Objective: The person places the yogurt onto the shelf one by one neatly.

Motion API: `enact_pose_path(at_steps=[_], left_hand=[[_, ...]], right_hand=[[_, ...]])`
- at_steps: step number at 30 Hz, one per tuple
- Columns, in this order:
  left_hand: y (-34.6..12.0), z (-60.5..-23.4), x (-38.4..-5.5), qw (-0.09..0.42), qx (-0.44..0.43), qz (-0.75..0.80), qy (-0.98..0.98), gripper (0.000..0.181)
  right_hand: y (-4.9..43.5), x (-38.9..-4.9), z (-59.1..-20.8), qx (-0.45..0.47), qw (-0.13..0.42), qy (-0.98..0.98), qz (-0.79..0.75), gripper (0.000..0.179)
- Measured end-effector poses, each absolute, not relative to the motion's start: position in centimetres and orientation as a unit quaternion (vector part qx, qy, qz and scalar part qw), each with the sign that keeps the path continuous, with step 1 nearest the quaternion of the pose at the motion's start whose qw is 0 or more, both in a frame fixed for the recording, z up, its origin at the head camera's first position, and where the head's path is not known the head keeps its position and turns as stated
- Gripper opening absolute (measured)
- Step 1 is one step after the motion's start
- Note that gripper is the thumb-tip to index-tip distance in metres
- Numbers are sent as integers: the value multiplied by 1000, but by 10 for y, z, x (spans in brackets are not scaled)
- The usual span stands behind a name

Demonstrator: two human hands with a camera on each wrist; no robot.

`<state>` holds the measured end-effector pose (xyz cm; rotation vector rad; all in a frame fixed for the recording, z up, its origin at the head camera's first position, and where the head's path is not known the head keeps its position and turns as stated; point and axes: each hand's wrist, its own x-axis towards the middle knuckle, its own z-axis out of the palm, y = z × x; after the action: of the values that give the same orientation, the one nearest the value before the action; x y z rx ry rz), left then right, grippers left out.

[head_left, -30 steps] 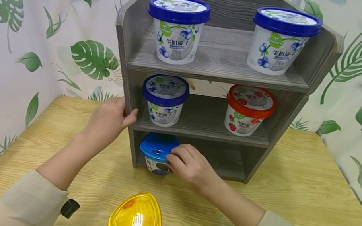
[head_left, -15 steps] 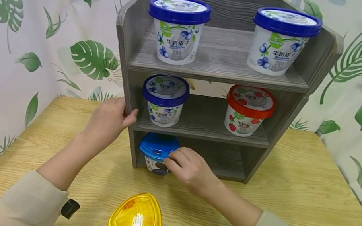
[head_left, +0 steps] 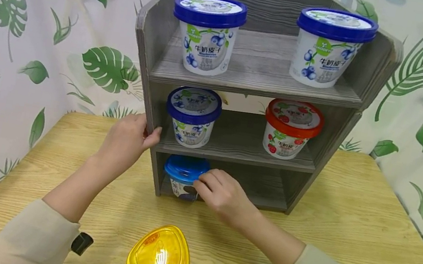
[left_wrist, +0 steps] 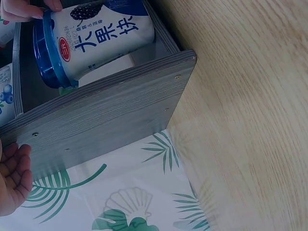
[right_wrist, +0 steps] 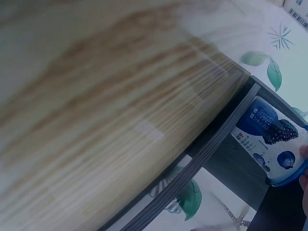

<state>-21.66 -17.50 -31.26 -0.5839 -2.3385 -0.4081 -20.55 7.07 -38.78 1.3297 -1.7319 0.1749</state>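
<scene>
On the bottom tier of a small grey wooden shelf [head_left: 235, 155], at its left end, stands a white yogurt cup [left_wrist: 103, 38] with a blue lid and a blackberry print. My right hand [head_left: 223, 198] pinches this cup at the right side of its lid [head_left: 186, 168]. Its fingertips also show at the lid's edge in the right wrist view. My left hand [head_left: 125, 140] grips the shelf's left side panel [left_wrist: 110, 106] at middle-tier height, thumb at the front edge and fingers along the outer face.
Two blue-lidded tubs, one left [head_left: 206, 39] and one right [head_left: 327, 53], occupy the top tier. Below are another blue-lidded tub [head_left: 192, 119] and a red-lidded tub [head_left: 290, 131]. A yellow-lidded container [head_left: 159, 257] stands on the wooden table [head_left: 366, 239] in front.
The yogurt cup has shifted slightly back into the bottom tier and turned a little, with my right hand staying at its lid. My left hand keeps its place on the side panel.
</scene>
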Motion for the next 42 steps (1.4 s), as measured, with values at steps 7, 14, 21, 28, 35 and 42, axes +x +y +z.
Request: enact_pose_path(at_steps=[7,14,21,28,35,42], left_hand=[[-175,-313,-216,343,-223,-155,-899,20],[-175,-313,-216,346,-224,-153,-898,20],[-175,-312,-216,346,-226,-153,-898,20],[-175,-313,-216,347,-227,-153,-897,20],[-175,-313,-216,351,-232,-152,-894,21],[-175,-313,-216,353,-233,-149,-894,21]], right_hand=[[72,-208,-388,528,462,-709,70,19],[71,-211,-390,522,470,-708,68,19],[70,-213,-392,519,476,-707,66,22],[69,-212,-392,519,471,-710,67,20],[70,-209,-390,526,469,-707,70,19],[71,-203,-389,529,468,-704,70,20]])
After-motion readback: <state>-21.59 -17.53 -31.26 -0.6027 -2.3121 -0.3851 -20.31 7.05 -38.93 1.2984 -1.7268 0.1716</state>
